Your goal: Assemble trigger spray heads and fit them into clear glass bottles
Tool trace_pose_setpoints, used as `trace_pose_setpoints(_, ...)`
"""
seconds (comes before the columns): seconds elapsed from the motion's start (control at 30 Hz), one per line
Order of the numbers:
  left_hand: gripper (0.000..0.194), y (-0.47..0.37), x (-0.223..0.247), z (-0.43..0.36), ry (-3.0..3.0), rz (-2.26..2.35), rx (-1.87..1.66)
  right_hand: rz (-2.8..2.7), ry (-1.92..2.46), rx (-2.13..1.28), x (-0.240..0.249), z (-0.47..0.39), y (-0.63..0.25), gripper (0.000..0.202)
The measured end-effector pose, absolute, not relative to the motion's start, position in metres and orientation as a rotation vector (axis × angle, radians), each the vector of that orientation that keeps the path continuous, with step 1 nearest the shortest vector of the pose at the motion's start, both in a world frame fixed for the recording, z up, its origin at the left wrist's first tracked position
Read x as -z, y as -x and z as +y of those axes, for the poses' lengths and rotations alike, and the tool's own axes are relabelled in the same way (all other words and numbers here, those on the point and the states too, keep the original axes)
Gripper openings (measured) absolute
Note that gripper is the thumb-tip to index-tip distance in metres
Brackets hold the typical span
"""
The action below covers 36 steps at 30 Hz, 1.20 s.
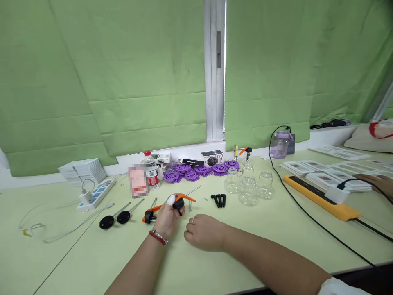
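My left hand (pixel 167 217), its thumb wrapped in white, is closed around an orange-and-black handle piece (pixel 179 203). A thin metal rod (pixel 194 190) sticks out past it towards the far right. My right hand (pixel 204 232) rests low over the table with its fingers curled; whatever they may hold is hidden. Small metal pins (pixel 190 206) lie between the hands. Behind my left hand is another orange-and-black piece (pixel 149 217). Left of it lie two metal rods with round black ends, one nearer (pixel 107 222) and one farther (pixel 123 217). Three black angled parts (pixel 219 200) lie beyond my right hand.
Purple plastic parts (pixel 192 174) are piled by the wall, beside a red-capped bottle (pixel 152 172). Several clear glass jars (pixel 247 192) stand right of centre. A yellow power strip (pixel 319 198), a black cable (pixel 302 213) and another person's hand (pixel 376 180) are at right.
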State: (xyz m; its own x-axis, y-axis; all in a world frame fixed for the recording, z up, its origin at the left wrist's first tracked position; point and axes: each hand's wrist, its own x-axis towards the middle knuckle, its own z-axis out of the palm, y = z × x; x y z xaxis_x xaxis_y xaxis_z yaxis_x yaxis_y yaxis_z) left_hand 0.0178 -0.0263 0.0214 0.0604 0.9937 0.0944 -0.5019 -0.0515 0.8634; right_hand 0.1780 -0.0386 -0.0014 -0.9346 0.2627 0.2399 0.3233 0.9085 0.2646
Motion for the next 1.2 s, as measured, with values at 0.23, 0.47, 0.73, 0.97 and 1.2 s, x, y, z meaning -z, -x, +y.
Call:
trace_pose_setpoints(0.23, 0.025, -0.031, -0.014, -0.033, -1.005, 0.738, -1.283, -2.001, 0.707, -0.267, -0.026, -0.033, -0.173, 0.017)
trace_pose_setpoints(0.47, 0.027, -0.049, -0.008, -0.043, -1.102, 0.657, -1.107, -1.441, 0.859, -0.757, -0.027, -0.018, -0.175, 0.014)
trace_pose_setpoints(0.73, 0.029, -0.046, -0.005, -0.042, -1.064, 0.637, -1.091, -1.547, 0.845, -0.836, -0.022, -0.019, -0.176, 0.009)
trace_pose_setpoints(0.97, 0.029, -0.041, -0.007, -0.039, -1.018, 0.642, -1.118, -1.898, 0.781, -0.612, -0.026, -0.023, -0.185, 0.012)
trace_pose_setpoints(1.2, 0.031, -0.031, -0.013, -0.036, -1.069, 0.663, -1.078, -2.225, 0.654, -0.402, -0.026, -0.017, -0.189, 0.015)
